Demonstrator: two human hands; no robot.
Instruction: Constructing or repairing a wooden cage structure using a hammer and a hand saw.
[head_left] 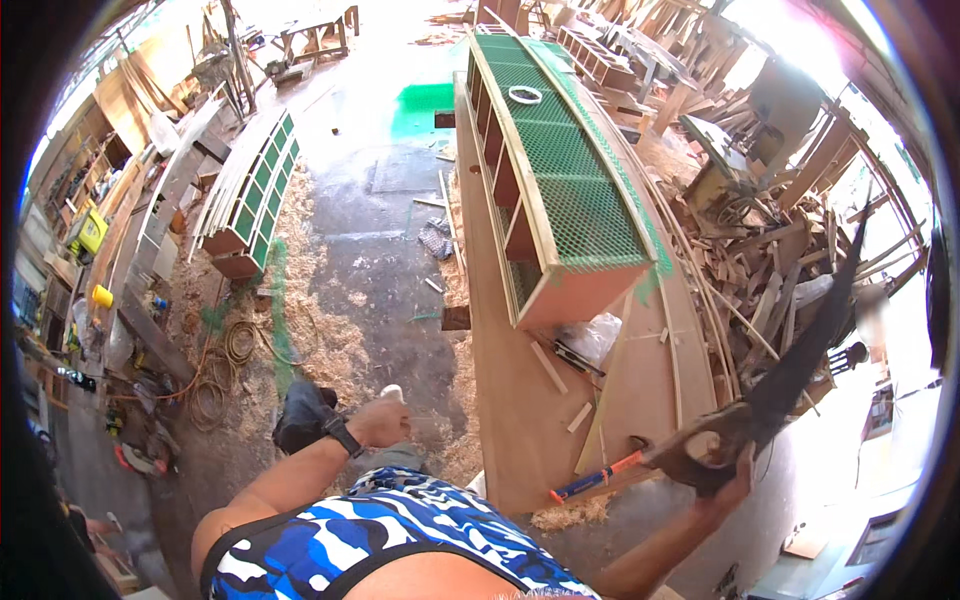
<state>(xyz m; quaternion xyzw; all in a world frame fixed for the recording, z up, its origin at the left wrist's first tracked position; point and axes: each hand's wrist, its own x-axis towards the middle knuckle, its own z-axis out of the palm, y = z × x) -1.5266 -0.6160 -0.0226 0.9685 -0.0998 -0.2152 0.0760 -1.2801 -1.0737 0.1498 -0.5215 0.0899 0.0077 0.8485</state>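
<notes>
My right hand [735,478] grips a handsaw [800,375] by its handle, out at the right side. Its dark, tapering blade points up and away from me. Beside the saw's handle, a hammer [600,477] with an orange and blue grip lies on the near end of the long wooden board [510,420]. Low in front of my body, my left hand [380,424] is closed, and a small white thing [391,393] shows at its far side; its kind is too small to tell. A dark wristband [345,437] circles that wrist.
Ahead on the board stands a long wooden frame [545,130] covered in green mesh, with a white ring [525,95] on top. A smaller green-meshed frame [250,205] sits at left. Scrap wood [770,270] heaps up at right. Coiled hose [225,370] and wood shavings [330,330] cover the floor at left.
</notes>
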